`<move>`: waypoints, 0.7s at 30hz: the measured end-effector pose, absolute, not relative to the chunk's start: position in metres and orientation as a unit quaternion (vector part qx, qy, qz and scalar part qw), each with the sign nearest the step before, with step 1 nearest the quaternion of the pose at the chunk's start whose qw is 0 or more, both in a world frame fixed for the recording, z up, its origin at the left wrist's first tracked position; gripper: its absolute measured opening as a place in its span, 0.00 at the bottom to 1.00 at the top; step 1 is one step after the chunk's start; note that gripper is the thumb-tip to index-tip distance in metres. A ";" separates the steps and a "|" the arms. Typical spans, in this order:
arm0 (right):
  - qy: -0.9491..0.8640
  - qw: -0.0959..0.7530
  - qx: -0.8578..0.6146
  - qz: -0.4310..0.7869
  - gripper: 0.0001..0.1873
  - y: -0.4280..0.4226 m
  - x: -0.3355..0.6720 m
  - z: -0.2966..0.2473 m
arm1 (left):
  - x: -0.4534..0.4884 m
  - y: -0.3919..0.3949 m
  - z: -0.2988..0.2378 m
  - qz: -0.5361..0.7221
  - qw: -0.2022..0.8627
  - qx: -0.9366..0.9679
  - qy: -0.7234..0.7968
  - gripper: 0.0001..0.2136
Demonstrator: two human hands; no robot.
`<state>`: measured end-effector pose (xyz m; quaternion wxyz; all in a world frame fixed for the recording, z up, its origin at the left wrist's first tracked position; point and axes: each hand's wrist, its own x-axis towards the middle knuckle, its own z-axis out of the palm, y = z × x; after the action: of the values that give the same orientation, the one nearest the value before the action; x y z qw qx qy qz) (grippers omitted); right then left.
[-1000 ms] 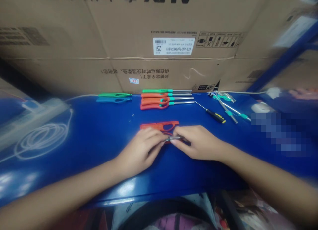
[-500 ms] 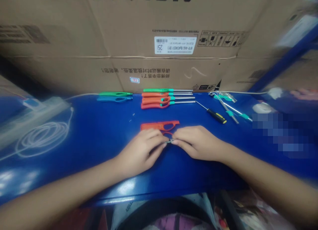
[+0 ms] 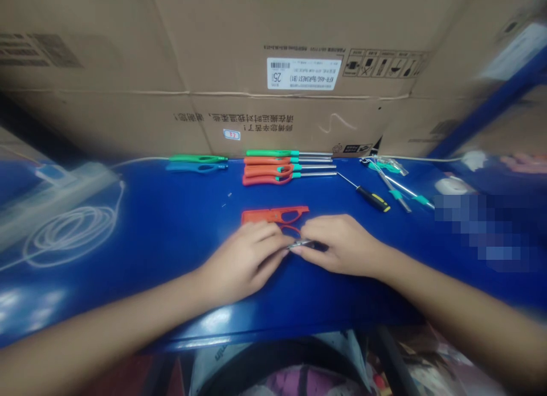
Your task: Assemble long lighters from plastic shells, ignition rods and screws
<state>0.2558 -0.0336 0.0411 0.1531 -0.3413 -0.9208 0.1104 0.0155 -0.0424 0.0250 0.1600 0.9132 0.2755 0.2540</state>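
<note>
Fingertips of my left hand (image 3: 252, 250) and my right hand (image 3: 342, 245) pinch a small thin silvery metal piece (image 3: 300, 244) between them, low over the blue table. Most of the piece is hidden by the fingers, so its kind cannot be made out. Right behind my left hand lies an orange-red lighter casing half (image 3: 276, 213) with a loop-shaped trigger opening. A second red casing part (image 3: 290, 229) shows partly between the hands.
Several long-necked lighters (image 3: 269, 171) lie side by side at the back, left of a black-and-yellow screwdriver (image 3: 373, 199). Green and blue casings (image 3: 196, 162), metal tubes with teal ends (image 3: 397, 194), a coiled white cable (image 3: 72, 236) and a cardboard box (image 3: 231, 71) surround the blue table (image 3: 171, 208).
My right hand has shifted slightly, its fingertips drawing a little away from the left. More of the metal piece shows between the hands now.
</note>
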 end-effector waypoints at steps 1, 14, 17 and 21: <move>-0.920 0.155 -0.344 0.109 0.18 -0.033 0.256 0.041 | 0.015 -0.042 0.025 0.253 0.154 0.914 0.278 0.12; -0.893 0.171 -0.382 0.167 0.20 -0.015 0.280 0.052 | -0.004 -0.026 0.025 0.311 0.167 0.878 0.323 0.11; -0.888 0.164 -0.379 0.203 0.21 -0.014 0.279 0.052 | -0.005 -0.024 0.024 0.320 0.157 0.876 0.326 0.13; -0.883 0.140 -0.380 0.238 0.23 -0.014 0.278 0.050 | -0.003 -0.023 0.022 0.311 0.164 0.881 0.317 0.14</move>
<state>0.2776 -0.0140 0.0498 0.1401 -0.3801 -0.8828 0.2378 -0.0034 -0.0232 0.0225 0.1642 0.8808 0.3170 0.3111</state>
